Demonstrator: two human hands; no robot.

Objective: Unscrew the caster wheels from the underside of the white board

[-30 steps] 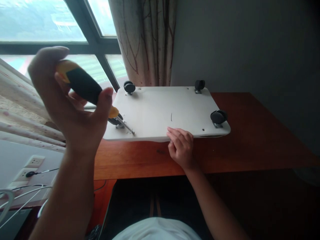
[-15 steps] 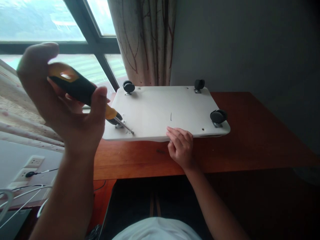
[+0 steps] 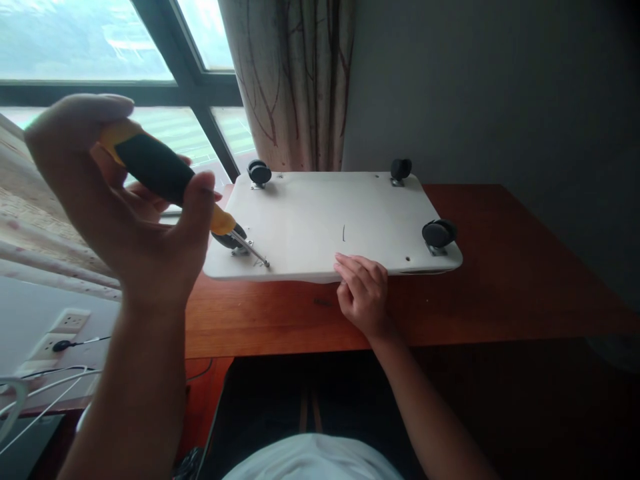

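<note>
The long-handled screwdriver with a black-and-yellow grip (image 3: 155, 167) slanted down over the near left part of the white, round-cornered flat board (image 3: 310, 220); its slim metal shaft (image 3: 253, 252) ended at or just above the surface, though I could not tell whether the tip was seated in anything. I had the left hand (image 3: 125, 233) closed around the thick grip, thumb along its lower side; I judged the tool light and rigid, the fat grip easy to hold, the smooth shaft likelier to slip, and the middle of the grip the best place to take it.

The right hand (image 3: 364, 293) was half curled at the board's near edge, fingers touching the top; I could not tell whether it pinched the edge or only steadied it. The board looked stiff, moderately heavy and smooth enough to slide; I would have lifted it by opposite edges, since the black twin-wheel casters at far left (image 3: 259, 173), far right (image 3: 401, 169), near right (image 3: 439, 233) and near left (image 3: 227, 241) could swivel. Beneath it lay the reddish-brown wooden table (image 3: 490, 267); beyond hung the pale branch-patterned curtain (image 3: 295, 87), beside the dark-framed window (image 3: 193, 90).
</note>
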